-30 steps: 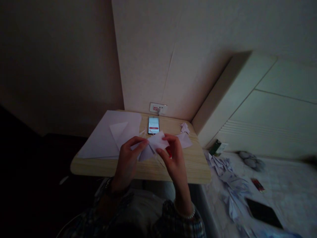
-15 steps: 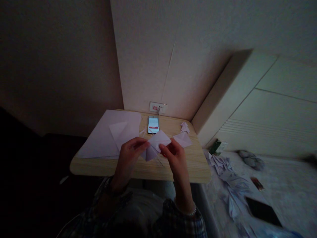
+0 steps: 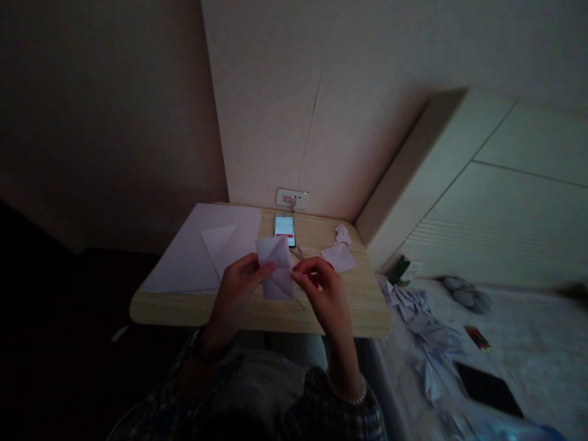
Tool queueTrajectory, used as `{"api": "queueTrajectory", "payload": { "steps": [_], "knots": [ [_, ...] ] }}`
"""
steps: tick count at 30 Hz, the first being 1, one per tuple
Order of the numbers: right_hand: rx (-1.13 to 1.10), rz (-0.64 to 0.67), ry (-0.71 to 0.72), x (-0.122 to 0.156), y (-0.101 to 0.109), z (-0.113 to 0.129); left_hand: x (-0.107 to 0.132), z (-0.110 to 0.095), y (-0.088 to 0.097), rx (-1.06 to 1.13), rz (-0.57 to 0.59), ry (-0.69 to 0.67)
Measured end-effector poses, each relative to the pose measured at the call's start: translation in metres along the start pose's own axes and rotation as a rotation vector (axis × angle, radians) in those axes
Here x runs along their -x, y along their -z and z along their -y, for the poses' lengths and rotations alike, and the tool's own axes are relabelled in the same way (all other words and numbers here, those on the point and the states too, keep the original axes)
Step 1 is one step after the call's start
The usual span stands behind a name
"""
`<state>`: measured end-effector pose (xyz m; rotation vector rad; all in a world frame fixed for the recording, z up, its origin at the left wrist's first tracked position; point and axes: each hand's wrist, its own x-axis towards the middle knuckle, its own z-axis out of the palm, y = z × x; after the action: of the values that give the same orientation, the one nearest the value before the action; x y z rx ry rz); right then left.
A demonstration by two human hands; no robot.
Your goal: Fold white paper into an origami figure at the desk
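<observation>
A creased, folded piece of white paper (image 3: pixel 277 288) is held above the middle of the small wooden table. My left hand (image 3: pixel 241 282) is closed on its left side, the thumb lying across the front. My right hand (image 3: pixel 321 285) has thumb and forefinger pinched at the paper's right edge. Creases run across and diagonally over the paper. Just behind it lies a lit phone (image 3: pixel 284 225), its lower part partly covered by the paper. Right of the phone is a thin, pointed item (image 3: pixel 298 252), too dim to name.
White sheets (image 3: pixel 184 257) with a folded paper triangle (image 3: pixel 218 242) cover the table's left. At the right lie a folded paper square (image 3: pixel 339 257) and a small paper figure (image 3: pixel 342 235). Behind is a wall socket (image 3: pixel 293 198). Folded papers (image 3: pixel 427 324) and a dark tablet (image 3: pixel 487 389) lie on the bed.
The paper has turned from a diamond-like pose to an upright rectangle and shifted slightly left. My right hand's grip has moved to its right edge; my left hand still holds it.
</observation>
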<state>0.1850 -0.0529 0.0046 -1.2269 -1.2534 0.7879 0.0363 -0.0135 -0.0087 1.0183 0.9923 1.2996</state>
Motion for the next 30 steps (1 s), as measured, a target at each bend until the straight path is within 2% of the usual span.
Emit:
{"api": "queueTrajectory", "payload": {
  "steps": [3,7,11,16,21,30],
  "knots": [
    [0.059,0.033,0.030,0.002,0.000,0.003,0.003,0.001,-0.002,0.049,-0.007,0.007],
    [0.093,0.003,0.017,0.004,-0.002,0.004,0.006,-0.001,-0.003,0.090,0.018,0.049],
    [0.066,-0.026,0.021,0.003,-0.003,0.002,0.008,-0.003,-0.004,0.130,0.047,0.086],
    [0.021,0.005,-0.032,0.002,-0.001,0.000,0.011,-0.007,-0.005,0.190,0.085,0.138],
    [0.077,0.002,0.025,0.003,0.004,0.004,0.012,-0.011,-0.003,0.140,0.124,0.141],
    [0.162,-0.014,0.138,0.007,0.001,0.004,0.008,-0.005,0.002,-0.020,0.035,0.167]
  ]
}}
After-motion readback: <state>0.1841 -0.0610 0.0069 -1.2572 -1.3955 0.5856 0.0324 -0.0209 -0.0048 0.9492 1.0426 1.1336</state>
